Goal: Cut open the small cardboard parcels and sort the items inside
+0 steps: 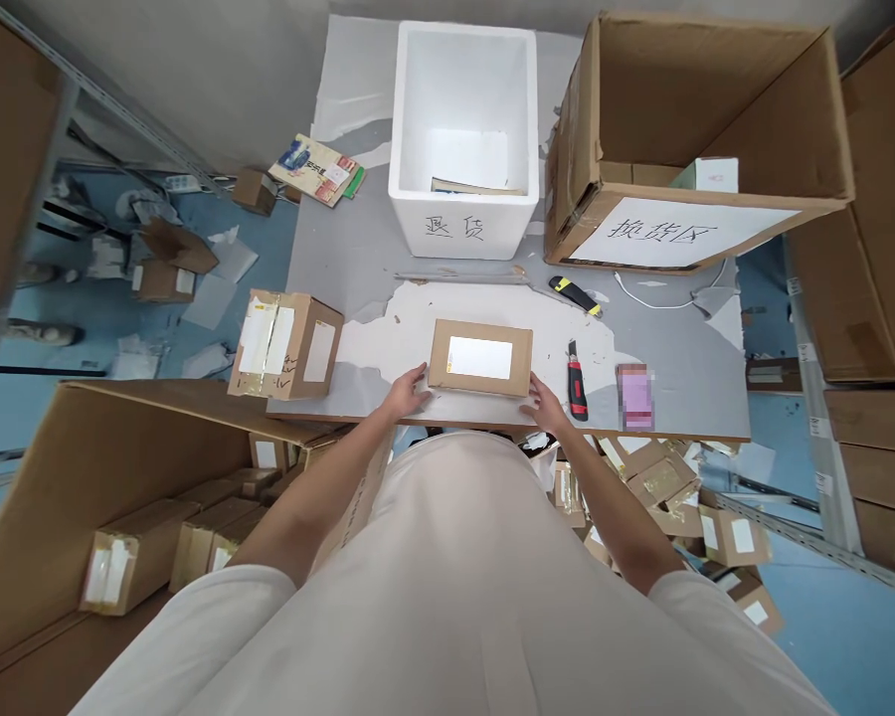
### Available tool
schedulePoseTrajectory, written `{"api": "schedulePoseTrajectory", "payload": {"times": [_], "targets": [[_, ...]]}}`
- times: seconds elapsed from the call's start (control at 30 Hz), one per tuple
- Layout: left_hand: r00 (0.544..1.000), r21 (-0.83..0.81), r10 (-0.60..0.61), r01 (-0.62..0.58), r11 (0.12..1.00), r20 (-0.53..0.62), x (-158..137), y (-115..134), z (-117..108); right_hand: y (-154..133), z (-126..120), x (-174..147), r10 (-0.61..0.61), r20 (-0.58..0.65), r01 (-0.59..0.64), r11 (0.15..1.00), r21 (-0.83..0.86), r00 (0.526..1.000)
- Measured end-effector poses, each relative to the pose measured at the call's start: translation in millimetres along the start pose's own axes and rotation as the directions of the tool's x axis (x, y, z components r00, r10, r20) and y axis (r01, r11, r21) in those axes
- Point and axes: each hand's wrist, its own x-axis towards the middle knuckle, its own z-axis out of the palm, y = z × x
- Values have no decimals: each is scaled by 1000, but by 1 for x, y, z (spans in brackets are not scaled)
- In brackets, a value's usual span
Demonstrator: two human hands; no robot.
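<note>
A small closed cardboard box (pixel 440 353) with a white label lies on the table in front of me. My left hand (pixel 407 393) is at its lower left corner, fingers apart, with a slight gap to the box. At the lower right corner is my right hand (pixel 544 405), its fingers spread and touching or nearly touching the box's edge. A red and black utility knife (pixel 577 382) lies just right of that hand. Farther back is a yellow and black utility knife (pixel 576 295).
At the back stand a white foam box (pixel 462 224) and a large open carton (pixel 574 149). A taped carton (pixel 287 343) sits on the left, a book (pixel 314 169) behind it. A pinkish item (pixel 635 396) lies right. Boxes fill the big carton (pixel 119 438) lower left.
</note>
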Motion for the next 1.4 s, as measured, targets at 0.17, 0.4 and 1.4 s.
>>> {"api": "schedulePoseTrajectory", "payload": {"times": [0.17,0.4,1.4], "targets": [[999,-136,38,-33,990,36,-2,9,19,-12,18,2,-77,16,77,997,19,997],[986,17,92,-90,996,-140,-23,53,6,-50,-1,-9,-215,-104,185,953,-240,971],[808,574,582,-432,696,-97,-7,72,54,-138,-52,14,-432,200,453,631,-630,879]]}}
